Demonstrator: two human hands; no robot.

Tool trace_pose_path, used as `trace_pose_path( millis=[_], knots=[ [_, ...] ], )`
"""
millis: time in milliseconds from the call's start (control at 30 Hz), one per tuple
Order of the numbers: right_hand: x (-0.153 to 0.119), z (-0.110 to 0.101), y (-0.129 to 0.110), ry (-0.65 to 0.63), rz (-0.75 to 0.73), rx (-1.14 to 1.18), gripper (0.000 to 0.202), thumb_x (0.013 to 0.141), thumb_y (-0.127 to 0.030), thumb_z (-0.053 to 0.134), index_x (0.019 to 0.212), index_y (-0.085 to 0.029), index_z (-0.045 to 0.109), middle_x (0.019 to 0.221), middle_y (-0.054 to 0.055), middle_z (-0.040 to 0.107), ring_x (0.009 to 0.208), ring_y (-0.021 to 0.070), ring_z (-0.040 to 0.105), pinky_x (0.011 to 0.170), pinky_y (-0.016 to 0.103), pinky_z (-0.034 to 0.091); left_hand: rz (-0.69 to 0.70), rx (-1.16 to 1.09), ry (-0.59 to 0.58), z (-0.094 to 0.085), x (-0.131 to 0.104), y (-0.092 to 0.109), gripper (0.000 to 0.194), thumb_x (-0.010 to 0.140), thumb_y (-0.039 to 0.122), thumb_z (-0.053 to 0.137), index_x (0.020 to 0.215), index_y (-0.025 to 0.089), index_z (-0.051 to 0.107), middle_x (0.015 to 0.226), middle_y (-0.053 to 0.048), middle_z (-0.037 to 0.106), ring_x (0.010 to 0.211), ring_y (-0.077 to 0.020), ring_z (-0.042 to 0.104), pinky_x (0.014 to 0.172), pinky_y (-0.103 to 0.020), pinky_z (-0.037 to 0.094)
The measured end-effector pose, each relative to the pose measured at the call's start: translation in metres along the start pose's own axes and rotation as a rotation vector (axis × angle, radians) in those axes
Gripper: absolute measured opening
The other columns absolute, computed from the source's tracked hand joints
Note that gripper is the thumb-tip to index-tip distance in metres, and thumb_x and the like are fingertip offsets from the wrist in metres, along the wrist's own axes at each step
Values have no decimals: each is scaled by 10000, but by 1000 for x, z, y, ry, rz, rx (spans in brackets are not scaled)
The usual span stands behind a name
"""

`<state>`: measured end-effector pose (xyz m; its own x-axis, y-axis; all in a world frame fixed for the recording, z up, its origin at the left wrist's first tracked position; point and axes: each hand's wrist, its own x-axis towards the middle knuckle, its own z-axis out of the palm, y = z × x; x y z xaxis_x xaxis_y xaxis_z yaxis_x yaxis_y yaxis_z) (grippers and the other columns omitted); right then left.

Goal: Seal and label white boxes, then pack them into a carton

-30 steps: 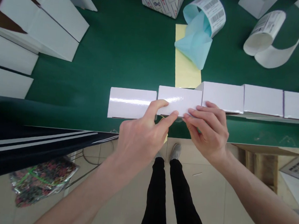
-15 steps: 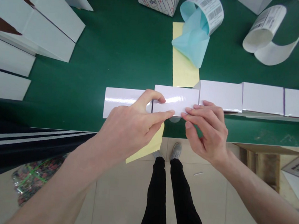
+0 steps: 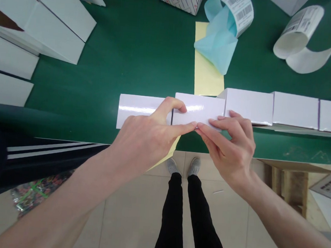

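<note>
A white box point(image 3: 200, 103) lies across the front of the green table, with a glossy top. My left hand point(image 3: 150, 132) has its bent index finger on the box's top and its thumb at the front edge, gripping it. Under that palm a yellow sheet point(image 3: 167, 154) pokes out past the table edge; whether the fingers hold it is hidden. My right hand point(image 3: 229, 144) keeps its thumb and index close together at the box's front edge, other fingertips on the top. A second white box point(image 3: 138, 102) lies to the left, partly behind my left hand.
Several white boxes point(image 3: 248, 107) continue the row rightward. Behind lie another yellow sheet point(image 3: 207, 81), a label roll with blue backing point(image 3: 219, 48) and a white label roll point(image 3: 294, 38). Open white cartons point(image 3: 55, 23) stand left. A dark sleeve with white stripes point(image 3: 51, 149) is nearby.
My right index finger has slid left to the front edge beside my left thumb, where a clear round tab showed before. Less of the yellow sheet under my left hand shows.
</note>
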<state>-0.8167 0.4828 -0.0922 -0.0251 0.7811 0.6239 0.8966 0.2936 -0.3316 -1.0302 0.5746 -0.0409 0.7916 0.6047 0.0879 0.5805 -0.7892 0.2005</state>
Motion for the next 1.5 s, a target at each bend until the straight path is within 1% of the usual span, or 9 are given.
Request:
trace_pose_path(
  millis=[333, 667, 867, 1000, 1200, 1267, 1333, 1400, 1500],
  knots=[
    [-4, 8, 4, 66, -54, -13, 386, 809, -176, 828, 1126, -376, 736, 984, 0, 732, 985, 241, 657, 1024, 534, 567, -23, -82, 26, 3, -1, -3, 355, 1023, 339, 468, 1285, 393, 701, 1384, -27, 583, 754, -119, 643, 516, -212, 433],
    [1, 17, -7, 109, 96, -17, 123, 836, -318, 818, 910, -324, 721, 951, 28, 652, 979, 249, 585, 995, 531, 527, -82, -218, 91, 6, -6, -3, 288, 999, 314, 561, 1204, 387, 751, 1393, -25, 589, 760, -96, 667, 614, -242, 497],
    [-8, 23, 3, 133, -60, -57, 293, 833, -221, 815, 1067, -361, 706, 982, 6, 682, 971, 232, 609, 1056, 524, 522, -72, -189, 73, 4, -7, 0, 305, 1016, 327, 525, 1227, 379, 740, 1420, -25, 587, 875, -137, 711, 678, -250, 555],
    [-9, 16, 6, 91, -42, -37, 398, 851, -162, 779, 1167, -385, 686, 1020, -6, 701, 1009, 231, 637, 1068, 521, 525, -52, -169, 72, 5, -8, -2, 318, 1022, 331, 507, 1246, 356, 732, 1435, -37, 582, 964, -166, 715, 682, -237, 572],
    [-4, 13, 1, 34, 26, -13, 252, 848, -242, 803, 1076, -312, 723, 1002, 25, 697, 992, 235, 637, 1063, 523, 517, -63, -300, 87, 0, -11, -2, 285, 1003, 324, 566, 1224, 340, 744, 1434, -45, 590, 1118, -199, 689, 789, -265, 595],
    [0, 11, 2, 35, 21, -11, 244, 862, -212, 780, 1076, -316, 728, 990, 22, 704, 996, 235, 637, 1070, 532, 510, -155, -418, 124, -6, -19, 4, 285, 978, 331, 620, 1240, 340, 732, 1384, -39, 632, 1088, -184, 689, 807, -261, 594],
    [2, 0, 2, -31, 15, 41, 295, 887, -140, 726, 1126, -313, 725, 1028, 25, 721, 1029, 233, 643, 1088, 531, 505, -334, -590, 166, -13, -31, 16, 311, 953, 356, 661, 1260, 342, 710, 1292, -29, 689, 903, -141, 703, 691, -232, 584],
    [0, -20, -3, -75, 22, 135, 367, 887, -68, 687, 1174, -295, 716, 1055, 27, 744, 1052, 228, 654, 1110, 528, 498, -530, -811, 189, -17, -43, 31, 333, 951, 401, 658, 1276, 334, 683, 1197, -29, 729, 724, -110, 673, 552, -211, 546],
    [-13, -56, -26, -99, 167, 324, 423, 849, -91, 742, 1229, -272, 697, 1094, 31, 765, 1079, 246, 669, 1136, 555, 476, -719, -1144, 162, -12, -56, 55, 338, 971, 457, 608, 1273, 314, 653, 1104, -43, 744, 709, -126, 678, 536, -217, 559]
  ],
)
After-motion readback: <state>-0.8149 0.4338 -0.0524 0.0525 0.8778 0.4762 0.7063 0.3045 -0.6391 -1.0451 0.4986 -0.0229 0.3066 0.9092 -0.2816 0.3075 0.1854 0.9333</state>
